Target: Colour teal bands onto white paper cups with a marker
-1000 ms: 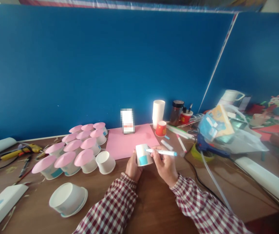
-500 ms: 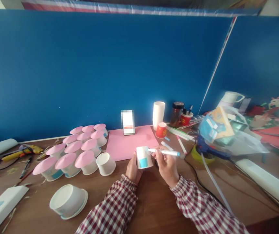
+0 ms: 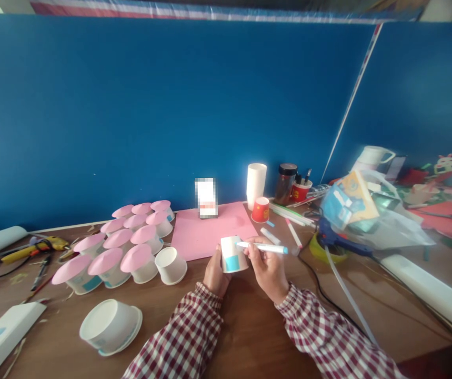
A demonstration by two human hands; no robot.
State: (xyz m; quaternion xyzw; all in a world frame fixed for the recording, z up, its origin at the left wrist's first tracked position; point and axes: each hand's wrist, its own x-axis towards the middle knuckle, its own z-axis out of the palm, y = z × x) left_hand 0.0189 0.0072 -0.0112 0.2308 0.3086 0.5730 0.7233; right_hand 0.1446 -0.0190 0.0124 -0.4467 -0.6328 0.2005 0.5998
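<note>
My left hand (image 3: 216, 275) is wrapped round a white paper cup (image 3: 229, 246), held upside down with a blue patch on its side facing me. Between the fingers of my right hand (image 3: 267, 267) is a white felt-tip marker (image 3: 265, 247) with a light blue end. Its tip points left and meets the cup's upper right side; whether it touches cannot be told. Left of my hands stands another upturned white cup (image 3: 171, 265). Beyond it are several cups topped with pink paper cones (image 3: 105, 260). Under and behind the held cup lies a pink sheet (image 3: 213, 230).
A white cup (image 3: 110, 325) sits front left, near a power strip (image 3: 7, 334). At left lies a yellow glue gun (image 3: 38, 248). Behind stand a tall cup stack (image 3: 256, 184), a red cup (image 3: 261, 209) and a dark-lidded jar (image 3: 286, 183). A blue glue gun (image 3: 342, 241) and plastic bag occupy the right.
The marker and my right hand have shifted slightly left, with the tip further over the cup's side. My left hand and the cup stay nearly still.
</note>
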